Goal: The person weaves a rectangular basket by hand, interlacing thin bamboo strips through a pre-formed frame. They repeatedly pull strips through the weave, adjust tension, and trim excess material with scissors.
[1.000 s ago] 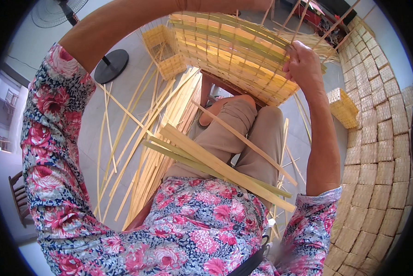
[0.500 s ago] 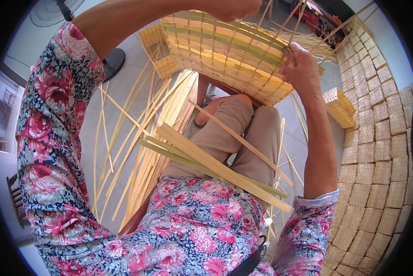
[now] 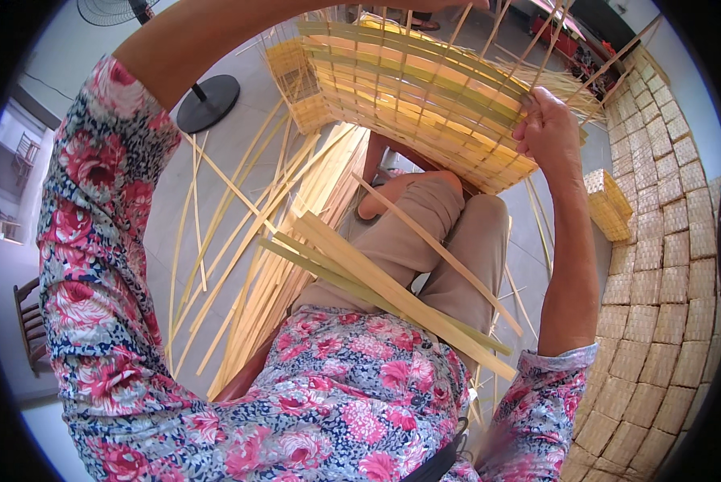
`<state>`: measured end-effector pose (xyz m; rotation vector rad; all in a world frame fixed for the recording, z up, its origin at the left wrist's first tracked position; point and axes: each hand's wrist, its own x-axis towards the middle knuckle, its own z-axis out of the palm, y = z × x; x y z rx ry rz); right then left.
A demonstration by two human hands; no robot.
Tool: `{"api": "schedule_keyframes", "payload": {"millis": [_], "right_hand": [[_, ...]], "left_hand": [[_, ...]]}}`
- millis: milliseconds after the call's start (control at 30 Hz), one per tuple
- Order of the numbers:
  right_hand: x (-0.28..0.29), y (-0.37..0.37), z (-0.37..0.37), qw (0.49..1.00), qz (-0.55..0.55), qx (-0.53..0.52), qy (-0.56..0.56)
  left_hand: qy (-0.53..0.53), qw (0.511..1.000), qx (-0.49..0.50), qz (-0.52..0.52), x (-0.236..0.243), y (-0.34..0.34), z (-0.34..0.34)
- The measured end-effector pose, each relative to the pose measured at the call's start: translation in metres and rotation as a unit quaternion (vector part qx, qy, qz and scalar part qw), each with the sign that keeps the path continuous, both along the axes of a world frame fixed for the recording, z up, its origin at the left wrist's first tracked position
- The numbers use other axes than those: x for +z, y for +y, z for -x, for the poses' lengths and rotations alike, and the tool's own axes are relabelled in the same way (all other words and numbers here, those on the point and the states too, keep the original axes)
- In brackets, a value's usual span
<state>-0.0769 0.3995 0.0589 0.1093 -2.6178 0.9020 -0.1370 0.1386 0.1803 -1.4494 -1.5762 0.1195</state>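
A half-woven bamboo basket [image 3: 425, 104] of yellow and green strips is held up over my knees, its loose stakes sticking out to the upper right. My right hand [image 3: 549, 132] is pinched on strips at the basket's right rim. My left arm reaches up along the top of the picture behind the basket. Only a sliver of my left hand [image 3: 437, 4] shows at the top edge, so its grip is hidden. A bundle of flat bamboo strips [image 3: 393, 289] lies across my lap.
Long loose bamboo strips [image 3: 240, 241] are spread on the floor to my left. Stacks of finished woven baskets [image 3: 658, 265] fill the right side. Smaller baskets [image 3: 296, 80] and one [image 3: 610, 205] sit nearby. A fan's round base [image 3: 208, 103] and a chair [image 3: 31, 321] stand at the left.
My right hand has slid a little to the right and down along the basket's rim. The left arm has risen closer to the top edge.
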Motion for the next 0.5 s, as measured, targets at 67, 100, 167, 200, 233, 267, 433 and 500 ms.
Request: {"api": "schedule_keyframes", "payload": {"millis": [67, 100, 167, 200, 233, 267, 433, 500], "right_hand": [[-0.001, -0.002, 0.000, 1.000, -0.001, 0.000, -0.002], [-0.001, 0.000, 0.000, 1.000, -0.003, -0.001, -0.002], [0.000, 0.002, 0.001, 1.000, -0.010, -0.002, 0.000], [0.001, 0.003, 0.001, 1.000, -0.015, -0.003, 0.000], [-0.001, 0.003, -0.001, 1.000, -0.017, -0.005, -0.003], [-0.001, 0.002, -0.001, 1.000, -0.021, -0.001, -0.001], [0.000, -0.001, -0.003, 0.999, -0.039, -0.013, 0.015], [-0.013, 0.008, 0.005, 0.996, -0.064, 0.000, 0.066]], "left_hand": [[0.087, 0.985, 0.065, 0.131, -0.010, -0.013, 0.012], [0.130, 0.968, 0.097, 0.194, -0.016, -0.017, 0.019], [0.165, 0.943, 0.176, 0.231, -0.022, -0.019, 0.022], [0.182, 0.927, 0.215, 0.248, -0.023, -0.020, 0.023], [0.138, 0.939, 0.195, 0.249, -0.023, -0.019, 0.023], [0.093, 0.948, 0.174, 0.250, -0.020, -0.019, 0.023], [-0.011, 0.946, 0.214, 0.245, -0.018, 0.009, 0.017], [-0.036, 0.940, 0.228, 0.252, -0.014, 0.016, 0.009]]}}
